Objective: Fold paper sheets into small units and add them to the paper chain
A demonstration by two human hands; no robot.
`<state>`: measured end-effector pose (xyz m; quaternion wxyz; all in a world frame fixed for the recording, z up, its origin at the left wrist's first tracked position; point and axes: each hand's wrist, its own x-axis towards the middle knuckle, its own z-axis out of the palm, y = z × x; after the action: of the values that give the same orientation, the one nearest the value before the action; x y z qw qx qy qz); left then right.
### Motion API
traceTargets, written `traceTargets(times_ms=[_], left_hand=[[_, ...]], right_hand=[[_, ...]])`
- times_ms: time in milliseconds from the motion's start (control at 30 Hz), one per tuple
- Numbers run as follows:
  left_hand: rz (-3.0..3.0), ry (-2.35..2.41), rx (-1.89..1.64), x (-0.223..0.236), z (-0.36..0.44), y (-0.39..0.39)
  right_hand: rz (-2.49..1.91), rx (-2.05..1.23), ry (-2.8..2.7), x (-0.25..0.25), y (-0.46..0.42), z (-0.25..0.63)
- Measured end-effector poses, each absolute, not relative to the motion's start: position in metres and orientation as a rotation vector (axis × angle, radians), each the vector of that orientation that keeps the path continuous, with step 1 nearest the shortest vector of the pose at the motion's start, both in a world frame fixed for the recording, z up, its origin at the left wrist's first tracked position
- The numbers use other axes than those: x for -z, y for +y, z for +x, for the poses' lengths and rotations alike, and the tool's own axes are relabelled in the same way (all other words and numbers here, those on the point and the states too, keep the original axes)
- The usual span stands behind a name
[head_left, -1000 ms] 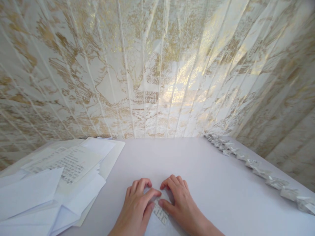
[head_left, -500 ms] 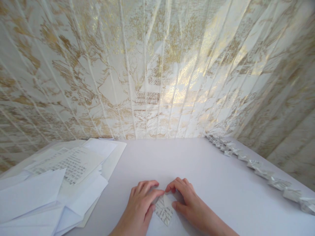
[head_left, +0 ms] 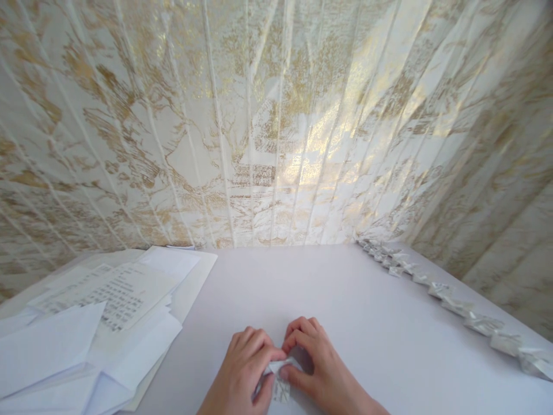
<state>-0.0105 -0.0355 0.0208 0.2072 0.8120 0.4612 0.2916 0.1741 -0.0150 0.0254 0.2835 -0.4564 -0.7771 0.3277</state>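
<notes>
A small folded piece of paper [head_left: 281, 392] with printed lines on it is between my hands, low in the middle of the head view. My left hand [head_left: 246, 369] grips its left side, thumb and fingers curled around it. My right hand [head_left: 311, 360] pinches the upper right of the paper with thumb and forefinger. The fingertips of both hands nearly meet at its top edge, where a flap is lifted. Part of the paper is hidden behind the fingers.
A loose pile of white and printed paper sheets [head_left: 125, 294] lies on the left of the white table [head_left: 276, 288]. Along the right edge runs a row of small folded paper pieces [head_left: 453, 305]. A white and gold patterned curtain [head_left: 259, 127] hangs behind.
The paper lay as a flat diamond between the hands; now its top is folded up. Both hands have closed in on it, and the view has shifted slightly.
</notes>
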Motion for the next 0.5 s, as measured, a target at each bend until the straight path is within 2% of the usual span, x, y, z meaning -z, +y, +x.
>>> traceTargets(times_ms=[133,200,267,433,500], left_hand=[[1.802,1.252,-0.94,-0.027,-0.014,-0.033],[1.662,1.224,-0.988,-0.025,-0.014,-0.033],[1.643,1.237,-1.026,-0.02,-0.013,-0.034],[1.907,1.358,-0.971,-0.011,-0.009,-0.035],[2.089,1.377,-0.853,-0.011,-0.01,-0.035]], right_hand=[[-1.031,-1.033,-1.935,-0.023,-0.017,0.173],[-1.0,-1.005,-1.917,-0.023,-0.019,0.173],[-0.965,-0.825,-2.04,-0.023,-0.02,0.175],[-0.935,0.002,-2.537,-0.022,-0.017,0.176],[-1.016,0.134,-2.609,-0.02,-0.016,0.175]])
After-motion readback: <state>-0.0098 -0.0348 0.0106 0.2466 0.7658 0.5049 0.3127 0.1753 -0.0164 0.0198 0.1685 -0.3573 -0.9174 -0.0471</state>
